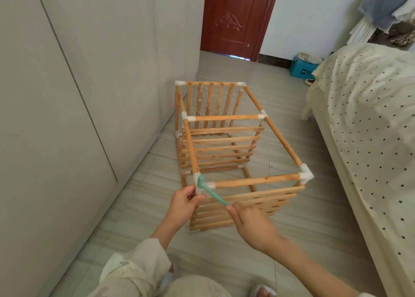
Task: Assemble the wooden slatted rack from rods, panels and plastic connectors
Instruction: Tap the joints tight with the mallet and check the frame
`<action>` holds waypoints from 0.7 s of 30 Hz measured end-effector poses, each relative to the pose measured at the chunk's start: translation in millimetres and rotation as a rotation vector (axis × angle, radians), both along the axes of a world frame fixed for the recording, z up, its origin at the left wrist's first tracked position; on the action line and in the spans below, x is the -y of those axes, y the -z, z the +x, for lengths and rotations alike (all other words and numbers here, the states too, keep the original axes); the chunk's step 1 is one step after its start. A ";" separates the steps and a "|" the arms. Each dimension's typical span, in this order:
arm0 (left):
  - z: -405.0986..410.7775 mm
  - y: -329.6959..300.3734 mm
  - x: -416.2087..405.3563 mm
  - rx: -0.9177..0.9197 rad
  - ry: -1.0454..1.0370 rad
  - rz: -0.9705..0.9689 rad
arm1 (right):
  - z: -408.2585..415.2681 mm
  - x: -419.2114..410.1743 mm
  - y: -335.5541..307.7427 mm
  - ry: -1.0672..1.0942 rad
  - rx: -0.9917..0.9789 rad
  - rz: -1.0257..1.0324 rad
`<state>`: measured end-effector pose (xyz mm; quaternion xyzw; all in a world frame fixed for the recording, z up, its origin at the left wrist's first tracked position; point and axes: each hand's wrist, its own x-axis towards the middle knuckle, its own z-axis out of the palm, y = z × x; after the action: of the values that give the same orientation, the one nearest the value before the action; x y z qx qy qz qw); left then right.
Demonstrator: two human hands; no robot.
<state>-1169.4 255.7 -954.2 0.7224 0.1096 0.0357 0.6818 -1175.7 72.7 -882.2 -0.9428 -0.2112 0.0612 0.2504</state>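
The wooden slatted rack [224, 144] stands on the floor, its rods joined by white plastic connectors. A slatted panel fills its far end, another its middle, and a third its near side. My left hand [185, 201] grips the near left corner connector [198, 185]. My right hand [251, 222] holds the handle of a small teal hammer [210, 191] between its fingers. The hammer's head lies against that corner connector. The near right connector [305, 176] caps the other end of the front rod.
A grey wardrobe [67, 105] runs along the left, close to the rack. A bed with a dotted cover [370, 128] fills the right. A dark red door [235, 18] and a blue box [302, 67] are at the back. Tiled floor lies between rack and bed.
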 end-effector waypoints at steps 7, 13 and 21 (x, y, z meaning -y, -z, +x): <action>-0.4 2.5 0.3 -0.018 -0.010 -0.005 | -1.3 -4.6 1.5 -0.028 0.127 -0.077; 0.4 -2.2 0.6 -0.052 -0.017 -0.004 | -0.2 -10.0 -11.2 -0.090 0.293 -0.047; -0.5 -9.5 -7.1 -0.074 -0.036 0.131 | 7.7 33.9 -16.0 0.119 0.135 0.100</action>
<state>-1169.9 262.8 -944.7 0.7640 0.1453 0.0285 0.6279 -1168.0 38.8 -866.1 -0.9421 -0.1740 -0.0282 0.2854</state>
